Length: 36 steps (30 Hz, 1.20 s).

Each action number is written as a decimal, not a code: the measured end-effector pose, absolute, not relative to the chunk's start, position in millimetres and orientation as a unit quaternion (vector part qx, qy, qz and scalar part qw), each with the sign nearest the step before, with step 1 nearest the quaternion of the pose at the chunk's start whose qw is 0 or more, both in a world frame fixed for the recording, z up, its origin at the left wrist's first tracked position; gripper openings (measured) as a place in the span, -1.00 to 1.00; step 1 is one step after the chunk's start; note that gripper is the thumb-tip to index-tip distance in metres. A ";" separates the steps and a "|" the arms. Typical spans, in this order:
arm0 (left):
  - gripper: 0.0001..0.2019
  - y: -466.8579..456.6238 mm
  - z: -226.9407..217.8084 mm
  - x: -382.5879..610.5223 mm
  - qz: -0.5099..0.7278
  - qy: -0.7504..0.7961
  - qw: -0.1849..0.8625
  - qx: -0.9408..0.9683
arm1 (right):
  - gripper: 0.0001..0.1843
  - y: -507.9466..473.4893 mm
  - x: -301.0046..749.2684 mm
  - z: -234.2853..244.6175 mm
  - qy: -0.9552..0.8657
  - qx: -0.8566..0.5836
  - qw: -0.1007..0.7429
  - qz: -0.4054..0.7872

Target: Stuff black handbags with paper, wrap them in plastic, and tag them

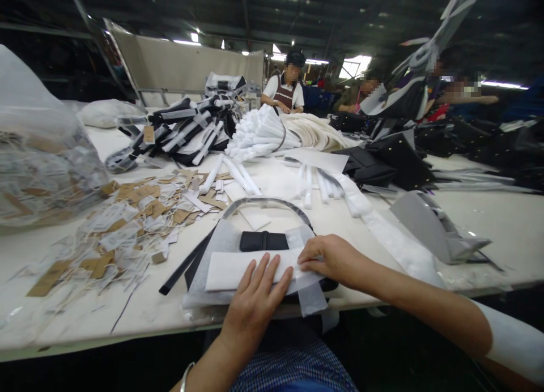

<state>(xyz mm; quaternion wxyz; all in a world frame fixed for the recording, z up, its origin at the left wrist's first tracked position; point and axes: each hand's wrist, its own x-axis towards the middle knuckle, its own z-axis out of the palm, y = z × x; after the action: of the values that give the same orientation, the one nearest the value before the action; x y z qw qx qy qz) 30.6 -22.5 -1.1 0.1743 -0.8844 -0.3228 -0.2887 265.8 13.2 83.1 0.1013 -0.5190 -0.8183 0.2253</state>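
Note:
A black handbag (pixel 194 273) lies in front of me at the table edge, its wrapped handle (pixel 272 201) arching away from me. White tissue-like sheeting (pixel 223 239) covers much of it, and the black flap strap (pixel 263 241) shows above. Across the bag lies a folded white padding sheet (pixel 229 270). My left hand (pixel 259 295) rests flat on it, fingers spread. At the sheet's right end, my right hand (pixel 325 259) has its fingers pinched together on the edge. A translucent strip (pixel 312 298) hangs below that hand over the bag's front.
Loose tags (pixel 127 222) with strings are heaped at left beside a clear bag (pixel 46 154) of tags. Behind are wrapped black handles (pixel 178 128), white tubes (pixel 259 131) and black bag pieces (pixel 395 160). A tape dispenser (pixel 437 228) stands at right. A co-worker (pixel 285 92) sits opposite.

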 end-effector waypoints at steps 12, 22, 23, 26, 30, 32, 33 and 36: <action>-0.56 -22.5 -2.9 29.4 -0.287 -0.325 0.178 -0.883 | -0.90 66.5 266.3 110.7 -0.830 -0.541 0.103 0.088; -0.55 -22.2 -4.9 30.5 -0.292 -0.333 0.183 -0.878 | -0.60 109.1 263.7 106.3 -0.823 -0.537 0.174 0.059; -0.56 -22.1 -4.7 31.0 -0.299 -0.332 0.185 -0.875 | -0.59 109.2 263.9 103.8 -0.819 -0.538 0.188 0.056; -0.56 -21.5 -4.6 32.4 -0.311 -0.335 0.189 -0.869 | -0.58 104.7 264.9 97.6 -0.820 -0.521 0.230 0.059; -0.57 -21.4 -3.7 33.2 -0.310 -0.338 0.185 -0.869 | -0.53 95.0 266.8 95.9 -0.835 -0.478 0.271 0.043; -0.57 -21.5 -2.6 33.3 -0.310 -0.338 0.185 -0.869 | -0.52 91.1 267.9 97.2 -0.842 -0.459 0.283 0.017; -0.57 -21.6 -2.0 33.3 -0.312 -0.338 0.185 -0.868 | -0.51 89.4 268.6 97.8 -0.847 -0.448 0.287 0.005; -0.57 -21.8 -0.5 33.1 -0.314 -0.339 0.186 -0.867 | -0.47 83.2 270.4 97.8 -0.864 -0.408 0.295 -0.013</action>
<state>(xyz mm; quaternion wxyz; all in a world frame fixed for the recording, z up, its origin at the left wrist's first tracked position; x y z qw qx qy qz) 33.1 -21.8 -0.5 0.1855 -0.8671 -0.3393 -0.3139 270.4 83.2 97.8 0.2945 -0.4082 -0.8640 -0.0130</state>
